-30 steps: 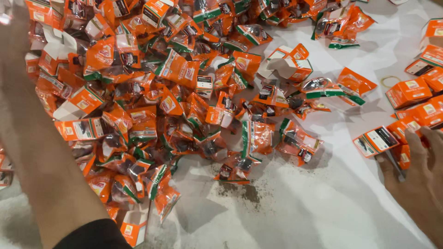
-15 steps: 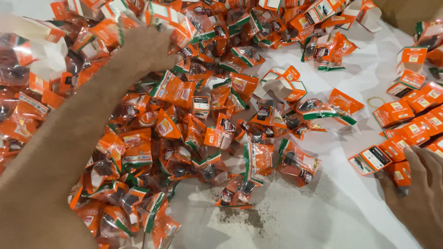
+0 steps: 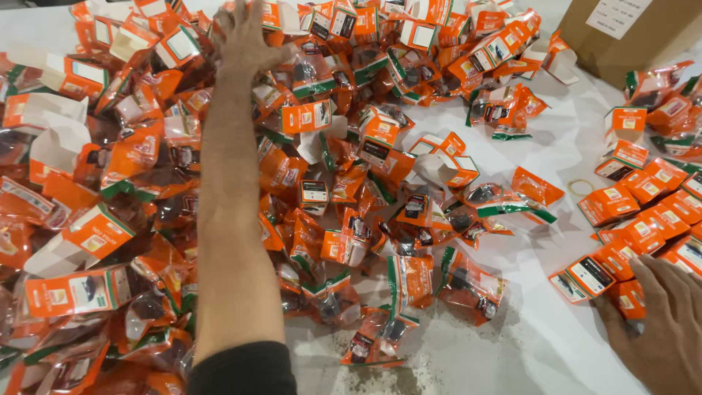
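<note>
Left hand reaches far across the heap of orange plastic packets and small orange cardboard boxes, forearm running straight away from camera, grip loose, fingers spread, resting on the heap's far side. Right hand lies flat on the row of flattened orange boxes at the right edge, grasping nothing. Bare white tabletop between heap and row; brown cardboard carton at the far right corner.
</note>
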The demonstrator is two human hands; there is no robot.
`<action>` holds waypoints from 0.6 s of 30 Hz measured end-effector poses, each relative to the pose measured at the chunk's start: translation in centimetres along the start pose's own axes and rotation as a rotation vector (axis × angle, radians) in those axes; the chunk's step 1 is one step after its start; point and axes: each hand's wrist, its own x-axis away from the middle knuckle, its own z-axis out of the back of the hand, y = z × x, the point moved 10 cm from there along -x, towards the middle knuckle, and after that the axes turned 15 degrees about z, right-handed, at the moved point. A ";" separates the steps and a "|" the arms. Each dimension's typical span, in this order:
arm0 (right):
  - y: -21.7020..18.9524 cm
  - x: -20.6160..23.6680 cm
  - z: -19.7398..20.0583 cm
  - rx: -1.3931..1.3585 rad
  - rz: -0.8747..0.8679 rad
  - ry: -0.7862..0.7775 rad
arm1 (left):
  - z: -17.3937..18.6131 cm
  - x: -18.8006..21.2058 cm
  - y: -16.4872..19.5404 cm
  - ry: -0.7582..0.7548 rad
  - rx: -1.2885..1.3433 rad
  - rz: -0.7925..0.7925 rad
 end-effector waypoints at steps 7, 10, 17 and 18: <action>-0.8 -0.4 0.7 0.106 -0.006 -0.113 | -3.1 2.3 0.4 0.036 0.046 -0.015; -1.2 -1.0 0.9 0.097 -0.020 -0.117 | -3.8 5.3 1.8 0.044 0.203 -0.131; -2.2 -2.8 1.7 0.054 -0.035 -0.091 | -7.1 18.8 9.5 -0.038 0.529 -0.522; -2.3 -3.0 1.8 0.042 -0.040 -0.081 | -8.5 19.4 11.0 -0.193 0.434 -0.501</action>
